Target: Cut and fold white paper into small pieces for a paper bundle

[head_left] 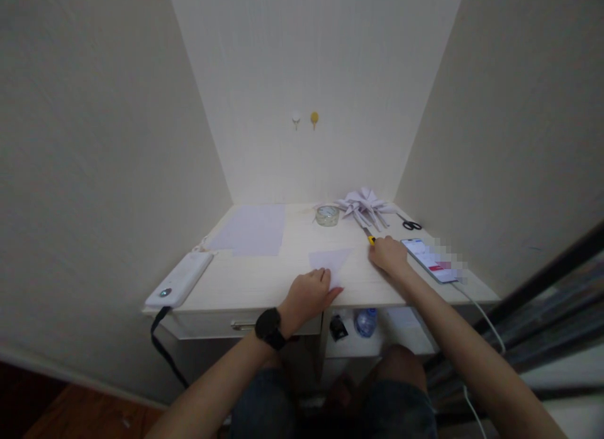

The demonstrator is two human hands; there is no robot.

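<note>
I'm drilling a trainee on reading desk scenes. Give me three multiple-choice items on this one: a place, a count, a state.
1. Where do the scissors lie?
A. far right of the desk, near the wall
B. on the large sheet
C. under the left hand

2. How many hooks are on the back wall?
A. one
B. two
C. four

3. What is the left hand doing?
A. lifted off the desk
B. holding the tape roll
C. resting on the small paper

Answers: 1 A, they sit by the right wall beyond the phone; 2 B, one white and one yellow; 3 C, its fingers lie on the paper's near edge.
</note>
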